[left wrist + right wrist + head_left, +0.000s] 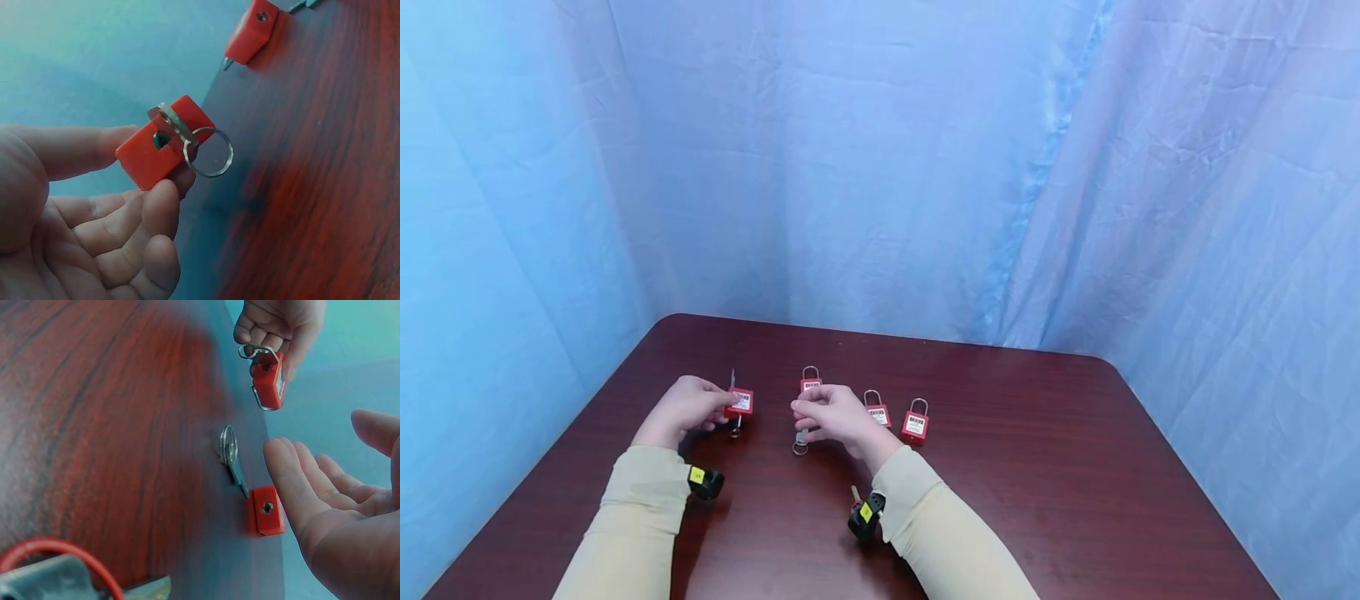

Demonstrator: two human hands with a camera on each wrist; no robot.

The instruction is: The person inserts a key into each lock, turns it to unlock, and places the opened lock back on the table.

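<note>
My left hand (683, 410) pinches a small red padlock (741, 402) between thumb and fingertips, holding it up off the dark wooden table (1037, 467) on the left of the row. In the left wrist view that padlock (164, 142) shows its underside, with a key (172, 125) seated in the keyhole and a metal ring (209, 152) hanging free from it; my thumb lies along one side of the body and my index finger presses the other. My right hand (835, 419) sits just right of it, fingers loose and spread, with nothing in its grip; in the right wrist view the palm (337, 506) is open and the fingertips are near a second red padlock (267, 509) without touching it. That second padlock (810, 384) stands on the table just beyond my right hand, and a loose key with a ring (231, 456) lies flat right beside its keyhole end. Farther right, two more red padlocks (877, 411) (915, 422) stand on the table, side by side with a little gap between them. A blue cloth backdrop (880, 167) rises behind the far edge of the table.
</note>
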